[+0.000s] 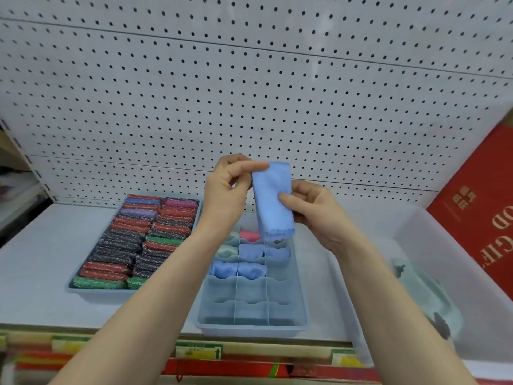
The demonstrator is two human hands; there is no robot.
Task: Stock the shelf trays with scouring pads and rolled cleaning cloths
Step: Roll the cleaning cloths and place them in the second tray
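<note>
A white pegboard wall [249, 87] stands behind everything, far beyond the fingertips of both hands. Under the hands lies the pale shelf [36, 273]. To the right of the right hand's fingers, and lower, there is a large clear plastic bin [477, 273] with a pale green cloth [424, 290] inside it (the cloth is blurred, so its shape is not clear). A red box with gold letters [477, 218] leans behind this bin.

Below and to the left of the left hand's fingers sits the tray of scouring pads [133, 243], filled in two rows with red, dark, green and purple glittery pads. Directly under the fingers of both hands is the divided tray [249, 323]. Its far compartments hold rolled cloths [238, 269] in blue, pale green and pink; the near compartments hold nothing.

Between the two hands hangs a blue cloth [273, 201], folded into a long strip, its scalloped edge pointing down just above the divided tray. The left hand [227, 190] pinches the top corner of the strip between thumb and curled fingers. The right hand [313, 209] holds the strip's middle from the right side, thumb on the front and the other fingers bent behind it.
</note>
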